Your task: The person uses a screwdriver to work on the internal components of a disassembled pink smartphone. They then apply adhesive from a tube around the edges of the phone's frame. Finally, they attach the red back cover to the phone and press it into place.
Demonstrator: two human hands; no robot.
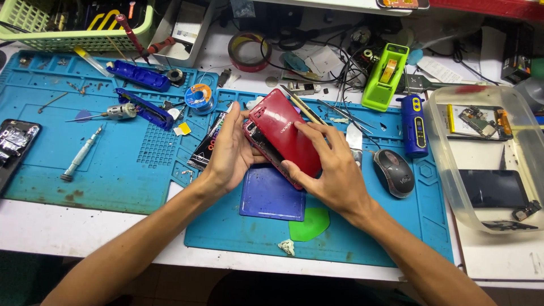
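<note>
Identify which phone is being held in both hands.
The glossy red-backed phone; the black phone lies untouched at the blue mat's far left edge.

A phone repair workshop: a white table [68, 229] covered by blue silicone repair mats [113, 164], strewn with a small silver screwdriver [81, 155], a solder wire spool [199, 96], thin metal tweezers [340, 113], tangled black cables [334, 62] and a clear plastic tub [447, 164] of phone parts.

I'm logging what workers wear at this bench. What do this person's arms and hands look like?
Both forearms are bare, with no sleeves in view. The left hand and the right hand wear no gloves, and no rings, watch or wristband show. Fingernails are short and unpainted.
</note>
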